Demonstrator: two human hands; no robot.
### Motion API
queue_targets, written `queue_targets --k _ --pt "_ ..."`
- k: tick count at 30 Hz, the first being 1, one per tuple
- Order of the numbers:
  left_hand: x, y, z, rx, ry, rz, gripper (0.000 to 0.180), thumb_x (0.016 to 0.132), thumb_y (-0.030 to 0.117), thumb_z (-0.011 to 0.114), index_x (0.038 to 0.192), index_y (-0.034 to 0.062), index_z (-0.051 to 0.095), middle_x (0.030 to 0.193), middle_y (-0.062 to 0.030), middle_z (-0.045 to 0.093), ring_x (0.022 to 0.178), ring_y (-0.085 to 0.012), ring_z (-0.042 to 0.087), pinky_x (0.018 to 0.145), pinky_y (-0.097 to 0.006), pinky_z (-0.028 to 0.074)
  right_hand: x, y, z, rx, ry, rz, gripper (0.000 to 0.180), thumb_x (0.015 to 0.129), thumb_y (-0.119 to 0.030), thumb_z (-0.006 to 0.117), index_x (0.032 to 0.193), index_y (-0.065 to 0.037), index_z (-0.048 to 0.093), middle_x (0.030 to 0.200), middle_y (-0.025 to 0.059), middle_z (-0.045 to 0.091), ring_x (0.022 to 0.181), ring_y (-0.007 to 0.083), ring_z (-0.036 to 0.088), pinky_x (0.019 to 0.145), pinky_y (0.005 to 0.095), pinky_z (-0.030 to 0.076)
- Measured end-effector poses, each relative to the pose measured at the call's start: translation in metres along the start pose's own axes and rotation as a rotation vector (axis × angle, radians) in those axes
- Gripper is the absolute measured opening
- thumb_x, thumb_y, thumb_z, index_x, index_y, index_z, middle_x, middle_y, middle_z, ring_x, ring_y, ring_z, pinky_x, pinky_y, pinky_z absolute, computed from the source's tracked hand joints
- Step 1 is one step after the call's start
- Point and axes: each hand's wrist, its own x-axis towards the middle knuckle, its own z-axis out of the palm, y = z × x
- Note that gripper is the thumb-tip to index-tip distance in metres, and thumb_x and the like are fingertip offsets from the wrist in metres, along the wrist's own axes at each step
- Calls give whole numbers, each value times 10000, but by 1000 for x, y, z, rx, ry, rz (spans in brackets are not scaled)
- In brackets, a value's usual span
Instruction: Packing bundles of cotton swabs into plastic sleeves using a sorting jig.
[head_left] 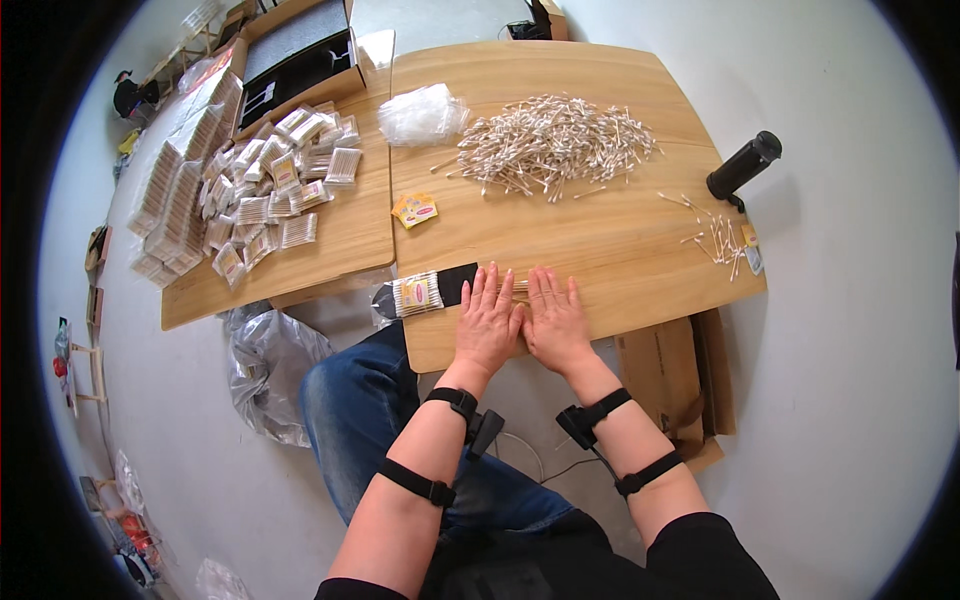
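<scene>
My left hand [487,322] and my right hand [556,318] lie side by side near the table's front edge, palms down with fingers stretched out. Between and under them a few cotton swabs [520,289] show; most of what lies beneath the palms is hidden. Left of my left hand, a clear bag of cotton swabs [408,295] with a yellow label card sits at the edge. A flat black piece [457,283] runs from this bag to my left fingers. Farther back, two yellow cards [414,210] lie together.
A big heap of loose cotton swabs [560,145] covers the back, beside clear empty bags [423,115]. Filled swab packs [275,185] pile up at left, next to stacked packs [180,200] and an open box [300,70]. Scattered swabs [722,240] and a black bottle [745,165] stand at right.
</scene>
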Motion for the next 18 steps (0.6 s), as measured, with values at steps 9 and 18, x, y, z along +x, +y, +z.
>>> queue_targets --k 9,18 --pt "-1 -12 -4 8 -101 45 584 1009 371 449 1469 13 404 1572 -174 321 1477 -291 266 1205 -460 174 6 -7 3 63 23 1 568 950 -281 510 1468 -62 431 1530 108 419 1438 249 352 1201 489 174" --pt "-2 -14 -13 89 -62 86 582 985 349 493 1470 37 416 1570 -144 339 1470 -264 287 1201 -466 186 10 -11 5 73 136 43 473 958 -253 523 1405 -99 522 1444 85 527 1377 256 434 1174 477 247"
